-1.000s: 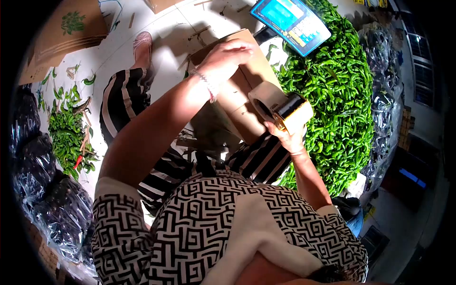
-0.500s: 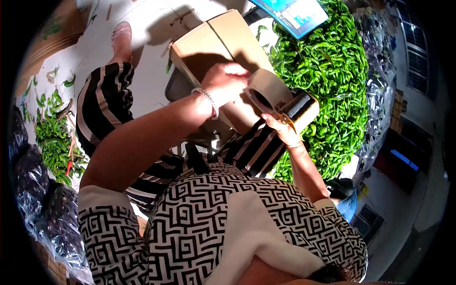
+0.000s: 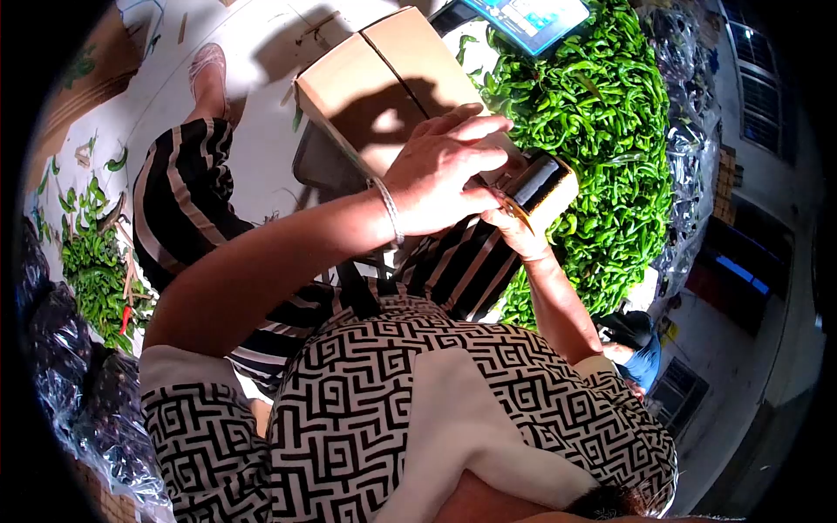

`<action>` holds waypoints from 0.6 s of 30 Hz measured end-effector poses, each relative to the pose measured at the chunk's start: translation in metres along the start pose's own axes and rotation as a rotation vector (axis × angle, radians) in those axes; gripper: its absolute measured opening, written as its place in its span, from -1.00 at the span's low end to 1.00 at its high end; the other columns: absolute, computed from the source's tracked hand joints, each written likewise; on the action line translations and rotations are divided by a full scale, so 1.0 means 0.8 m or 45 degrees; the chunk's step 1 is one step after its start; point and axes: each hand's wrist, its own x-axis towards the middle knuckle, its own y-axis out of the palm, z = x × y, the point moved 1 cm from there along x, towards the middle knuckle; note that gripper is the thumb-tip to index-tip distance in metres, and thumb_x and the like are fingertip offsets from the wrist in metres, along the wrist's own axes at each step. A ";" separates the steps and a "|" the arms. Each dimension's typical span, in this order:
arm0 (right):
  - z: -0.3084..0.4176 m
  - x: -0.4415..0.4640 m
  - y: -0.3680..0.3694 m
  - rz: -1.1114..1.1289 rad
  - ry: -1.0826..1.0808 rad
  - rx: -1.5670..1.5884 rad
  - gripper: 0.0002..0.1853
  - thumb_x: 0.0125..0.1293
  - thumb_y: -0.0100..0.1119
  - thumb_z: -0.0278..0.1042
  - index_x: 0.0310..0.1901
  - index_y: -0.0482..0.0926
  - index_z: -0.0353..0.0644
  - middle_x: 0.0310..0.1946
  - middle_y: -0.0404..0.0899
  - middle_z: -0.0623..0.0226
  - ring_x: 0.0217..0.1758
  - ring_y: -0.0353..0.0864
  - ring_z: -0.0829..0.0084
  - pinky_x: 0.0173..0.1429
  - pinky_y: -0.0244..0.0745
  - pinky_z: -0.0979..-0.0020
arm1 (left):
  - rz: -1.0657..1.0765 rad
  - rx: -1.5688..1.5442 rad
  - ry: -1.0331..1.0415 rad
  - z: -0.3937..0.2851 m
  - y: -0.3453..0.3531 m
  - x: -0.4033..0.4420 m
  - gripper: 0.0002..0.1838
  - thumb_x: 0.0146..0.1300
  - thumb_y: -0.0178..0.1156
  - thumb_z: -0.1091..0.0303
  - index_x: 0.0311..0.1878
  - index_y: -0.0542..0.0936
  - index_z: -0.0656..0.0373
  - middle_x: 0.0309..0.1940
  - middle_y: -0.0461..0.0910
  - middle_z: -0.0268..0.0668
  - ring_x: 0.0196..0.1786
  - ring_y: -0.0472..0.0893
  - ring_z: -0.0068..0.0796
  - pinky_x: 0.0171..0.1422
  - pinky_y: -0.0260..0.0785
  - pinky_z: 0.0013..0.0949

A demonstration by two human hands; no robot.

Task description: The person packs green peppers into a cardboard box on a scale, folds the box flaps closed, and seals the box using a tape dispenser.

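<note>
My right hand [image 3: 520, 234] grips a tape dispenser [image 3: 542, 193] with a black roller and a yellowish rim. My left hand [image 3: 446, 166], with a braided bracelet at its wrist, is over the dispenser's near side, fingers spread and thumb close to my right fingertips. It hides most of the beige tape roll, and I cannot tell whether it touches it. Just beyond both hands is a closed cardboard box [image 3: 349, 78] with a dark seam along its top. The box is tilted over a dark support, and my left hand's shadow falls on it.
A large heap of green chillies [image 3: 602, 148] lies to the right, with a blue-framed panel [image 3: 536, 22] at its top. Dark plastic-wrapped bundles [image 3: 61, 349] line the left side. A smaller chilli pile [image 3: 91, 270] lies on the floor. Another person [image 3: 641, 357] is at the right.
My left hand has moved right from above the box to the tape dispenser, its fingers spreading and covering the beige roll. My right hand keeps its hold, nearly still.
</note>
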 end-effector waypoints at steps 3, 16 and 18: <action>0.008 0.005 0.001 0.044 0.113 -0.021 -0.28 -0.15 0.43 0.22 -0.06 0.55 -0.20 -0.20 0.57 0.28 -0.08 0.54 0.27 0.03 0.41 0.28 | -0.103 0.028 -0.056 -0.004 0.004 0.001 -0.79 -0.17 0.30 0.41 -0.45 0.49 0.25 0.16 0.45 -0.17 0.23 0.42 -0.12 0.25 0.29 -0.12; 0.008 0.011 -0.015 0.257 0.345 0.284 -0.32 0.01 0.48 -0.15 0.08 0.40 -0.36 -0.02 0.49 0.23 0.02 0.49 0.36 0.15 0.41 0.37 | -0.794 -1.156 -1.126 0.052 -0.037 0.046 -0.71 0.26 0.18 0.25 0.00 0.51 0.11 -0.04 0.62 -0.27 0.05 0.56 -0.41 0.16 0.30 -0.32; -0.001 0.006 -0.015 0.226 0.311 0.317 -0.31 0.01 0.48 -0.15 0.09 0.39 -0.36 0.00 0.48 0.23 0.01 0.48 0.38 0.14 0.41 0.36 | -0.588 -1.117 -1.212 0.064 -0.035 0.041 -0.72 0.29 0.14 0.21 0.03 0.51 0.04 -0.04 0.62 -0.31 0.07 0.55 -0.44 0.14 0.30 -0.32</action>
